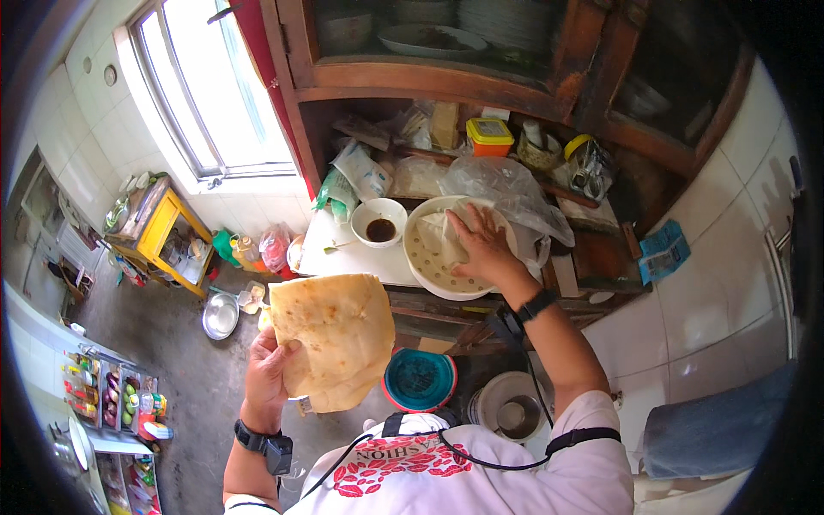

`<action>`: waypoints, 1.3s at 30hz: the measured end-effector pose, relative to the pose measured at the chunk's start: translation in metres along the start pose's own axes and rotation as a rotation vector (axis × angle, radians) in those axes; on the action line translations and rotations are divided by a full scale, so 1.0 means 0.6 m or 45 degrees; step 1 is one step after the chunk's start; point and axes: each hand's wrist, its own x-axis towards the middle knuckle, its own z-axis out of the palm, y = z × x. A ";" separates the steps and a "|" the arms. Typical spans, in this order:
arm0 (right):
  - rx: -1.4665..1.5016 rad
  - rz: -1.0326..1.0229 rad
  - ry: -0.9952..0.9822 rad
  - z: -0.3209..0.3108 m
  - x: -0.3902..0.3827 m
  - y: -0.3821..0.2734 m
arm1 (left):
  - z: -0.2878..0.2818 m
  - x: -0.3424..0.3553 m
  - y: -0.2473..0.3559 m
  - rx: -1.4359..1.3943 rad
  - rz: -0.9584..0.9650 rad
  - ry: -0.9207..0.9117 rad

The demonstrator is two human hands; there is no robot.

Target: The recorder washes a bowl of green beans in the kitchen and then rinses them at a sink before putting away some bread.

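Observation:
A large pale flatbread (336, 339) with browned spots hangs upright in my left hand (268, 378), its left edge pinched between thumb and fingers. My right hand (487, 251) reaches over a round white colander (418, 275) with holes in its base. Its fingers are spread and rest on a thin whitish sheet or cloth (436, 236) inside the colander; I cannot tell what this is made of. Beside the colander, to the left, stands a white bowl (378, 211) with dark brown liquid at the bottom.
Crumpled clear plastic bags (498, 184) and an orange tub with a yellow lid (489, 136) lie behind the colander, under a wooden cabinet (429, 79). Below the counter edge stand a teal basin (421, 379) and a pale bucket (506, 395). A metal bowl (221, 316) sits on the floor.

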 end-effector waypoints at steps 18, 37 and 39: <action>1.003 0.612 0.719 -0.151 -0.046 0.125 | 0.190 0.198 -0.031 -0.001 -0.006 -0.232; 1.154 0.671 0.514 -0.123 -0.158 0.150 | 0.172 0.419 -0.282 0.576 0.065 -0.359; 1.109 0.641 0.575 -0.124 -0.145 0.139 | 0.178 0.403 -0.283 0.992 0.407 -0.143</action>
